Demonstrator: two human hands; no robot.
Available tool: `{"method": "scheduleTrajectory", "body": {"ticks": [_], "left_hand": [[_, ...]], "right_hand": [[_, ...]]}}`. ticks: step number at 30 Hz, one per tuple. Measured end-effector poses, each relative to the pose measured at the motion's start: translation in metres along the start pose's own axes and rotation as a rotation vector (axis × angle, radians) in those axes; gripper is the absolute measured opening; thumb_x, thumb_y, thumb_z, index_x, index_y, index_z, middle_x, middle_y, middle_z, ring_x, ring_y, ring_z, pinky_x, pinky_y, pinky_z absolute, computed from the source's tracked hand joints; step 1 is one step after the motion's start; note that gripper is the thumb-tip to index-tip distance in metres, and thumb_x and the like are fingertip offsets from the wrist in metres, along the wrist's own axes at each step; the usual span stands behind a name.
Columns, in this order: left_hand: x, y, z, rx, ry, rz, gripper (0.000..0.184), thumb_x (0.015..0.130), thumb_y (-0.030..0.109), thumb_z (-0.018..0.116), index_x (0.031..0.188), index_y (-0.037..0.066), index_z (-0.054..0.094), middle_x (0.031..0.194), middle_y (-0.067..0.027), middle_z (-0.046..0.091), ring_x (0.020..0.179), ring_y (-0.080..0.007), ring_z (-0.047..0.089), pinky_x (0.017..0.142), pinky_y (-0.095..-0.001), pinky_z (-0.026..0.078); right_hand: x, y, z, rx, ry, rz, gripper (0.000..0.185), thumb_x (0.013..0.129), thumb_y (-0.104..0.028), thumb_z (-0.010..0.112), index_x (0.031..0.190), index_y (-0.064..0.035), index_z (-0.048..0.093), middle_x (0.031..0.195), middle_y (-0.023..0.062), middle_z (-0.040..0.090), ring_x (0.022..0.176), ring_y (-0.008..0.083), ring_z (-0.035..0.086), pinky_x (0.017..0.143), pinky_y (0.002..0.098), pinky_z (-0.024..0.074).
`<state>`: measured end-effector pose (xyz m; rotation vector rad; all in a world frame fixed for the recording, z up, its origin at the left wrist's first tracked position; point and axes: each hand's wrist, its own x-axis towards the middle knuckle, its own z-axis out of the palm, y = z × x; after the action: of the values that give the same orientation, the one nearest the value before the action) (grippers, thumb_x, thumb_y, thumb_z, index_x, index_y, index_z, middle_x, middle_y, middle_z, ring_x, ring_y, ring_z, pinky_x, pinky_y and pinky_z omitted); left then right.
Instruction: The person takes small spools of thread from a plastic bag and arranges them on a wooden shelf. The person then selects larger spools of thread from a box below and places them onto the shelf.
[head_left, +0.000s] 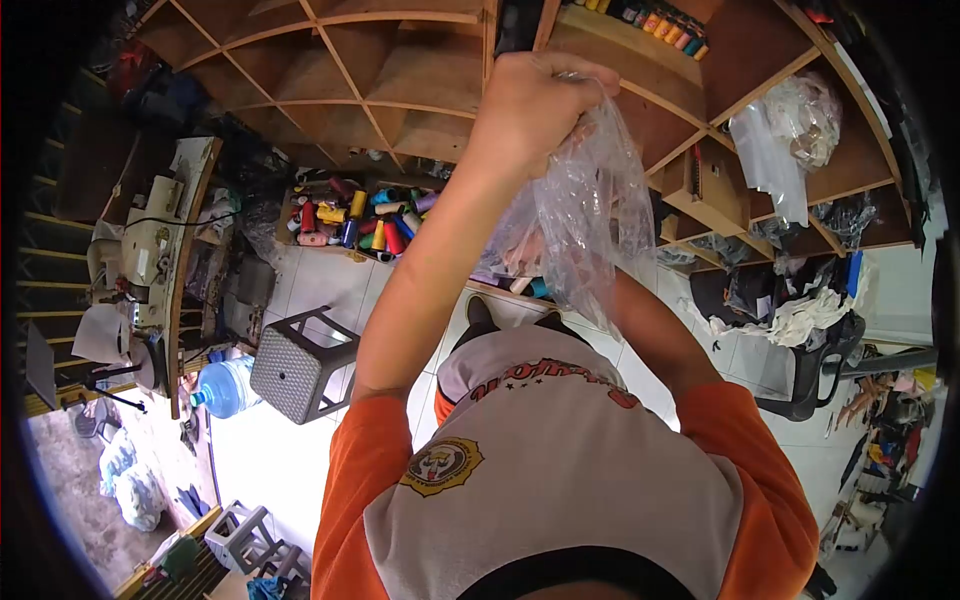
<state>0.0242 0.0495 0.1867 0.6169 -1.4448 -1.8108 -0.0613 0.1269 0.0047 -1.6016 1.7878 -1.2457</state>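
My left hand is raised in front of the wooden shelves, its fingers closed on the gathered top of a clear plastic bag. The bag hangs down from it, crumpled and see-through. Behind the plastic is my right hand, with the forearm coming up from the lower right. Its fingers are blurred by the film, so I cannot make out their grip or whether the hand is inside the bag or behind it.
Wooden cubby shelves span the front, with thread spools at upper right. Below, a box holds many coloured thread cones. A grey stool, blue water jug and sewing machine stand left. A dark chair stands right.
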Motion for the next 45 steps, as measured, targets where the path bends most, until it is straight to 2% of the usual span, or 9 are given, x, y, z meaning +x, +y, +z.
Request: {"method": "scheduleTrajectory", "body": {"ticks": [9,17,22,29,32,36,40,42,45], "left_hand": [[0.009,-0.005,-0.003,0.012,-0.034,-0.026,0.019,0.077,-0.006,0.053,0.091,-0.007,0.066,0.085,-0.0107,0.067,0.049,-0.0062,0.046,0.043,-0.0197,0.036],[0.025,-0.026,-0.004,0.184,-0.049,0.012,0.021,0.076,-0.004,0.053,0.092,-0.005,0.067,0.084,-0.008,0.067,0.053,-0.0063,0.049,0.044,-0.0196,0.037],[0.023,-0.034,-0.018,-0.004,-0.025,-0.122,0.023,0.079,-0.002,0.054,0.099,-0.008,0.064,0.087,-0.0104,0.067,0.046,-0.0066,0.045,0.04,-0.0199,0.034],[0.021,-0.052,-0.038,-0.03,0.116,-0.153,0.024,0.078,-0.005,0.051,0.099,-0.008,0.063,0.085,-0.0114,0.066,0.044,-0.0061,0.044,0.039,-0.0197,0.032],[0.017,-0.066,-0.049,-0.019,0.235,-0.156,0.019,0.079,-0.003,0.053,0.094,-0.007,0.065,0.066,-0.0048,0.059,0.043,-0.0059,0.042,0.038,-0.0209,0.03],[0.008,-0.083,-0.067,0.04,0.321,-0.175,0.019,0.081,-0.002,0.054,0.094,-0.006,0.066,0.063,-0.0037,0.057,0.042,-0.0061,0.041,0.037,-0.0217,0.029],[0.005,-0.093,-0.08,0.072,0.399,-0.184,0.02,0.08,-0.003,0.052,0.095,-0.006,0.064,0.084,-0.0097,0.067,0.043,-0.0056,0.041,0.038,-0.02,0.032],[0.004,-0.099,-0.084,0.035,0.436,-0.2,0.019,0.081,-0.003,0.052,0.096,-0.006,0.064,0.084,-0.0092,0.067,0.043,-0.005,0.041,0.038,-0.0199,0.032],[0.002,-0.105,-0.089,0.061,0.45,-0.21,0.018,0.082,-0.003,0.054,0.096,-0.006,0.064,0.084,-0.009,0.066,0.043,-0.0043,0.041,0.038,-0.0196,0.033]], "right_hand": [[0.017,-0.01,-0.017,-0.051,-0.021,-0.018,0.04,0.08,-0.016,0.061,0.116,-0.0005,0.053,0.103,0.0132,0.061,0.095,0.0234,0.058,0.083,0.0319,0.0464],[0.001,-0.047,-0.068,0.191,-0.256,0.163,0.04,0.08,-0.015,0.061,0.115,0.0,0.053,0.102,0.0122,0.061,0.095,0.0219,0.058,0.083,0.0311,0.0466],[-0.017,-0.1,-0.107,0.444,-0.081,0.327,0.033,0.083,-0.009,0.063,0.112,0.0025,0.053,0.099,0.0069,0.06,0.089,0.0145,0.059,0.076,0.0278,0.0504],[0.006,-0.112,-0.147,0.682,0.14,0.245,0.034,0.085,-0.011,0.062,0.114,0.0028,0.051,0.097,0.0078,0.06,0.089,0.0156,0.06,0.076,0.0313,0.0544],[0.024,-0.103,-0.155,0.73,0.211,0.241,0.033,0.086,-0.011,0.062,0.114,0.002,0.052,0.097,0.0074,0.06,0.088,0.0147,0.06,0.077,0.0313,0.0544],[0.065,-0.079,-0.167,0.663,0.208,0.235,0.033,0.085,-0.013,0.063,0.113,0.0008,0.053,0.097,0.0062,0.059,0.087,0.0136,0.06,0.077,0.0312,0.0546],[0.136,-0.029,-0.176,0.481,0.261,0.248,0.033,0.084,-0.016,0.064,0.111,-0.0002,0.054,0.096,0.0049,0.06,0.085,0.0112,0.059,0.072,0.028,0.0535],[0.181,0.015,-0.175,0.36,0.34,0.182,0.033,0.081,-0.02,0.067,0.108,-0.0019,0.058,0.091,0.0086,0.063,0.082,0.0164,0.063,0.069,0.0301,0.0521],[0.246,0.072,-0.17,-0.182,0.539,-0.018,0.032,0.078,-0.021,0.067,0.103,-0.0034,0.061,0.089,0.0159,0.066,0.082,0.0268,0.065,0.07,0.0354,0.0509]]}}
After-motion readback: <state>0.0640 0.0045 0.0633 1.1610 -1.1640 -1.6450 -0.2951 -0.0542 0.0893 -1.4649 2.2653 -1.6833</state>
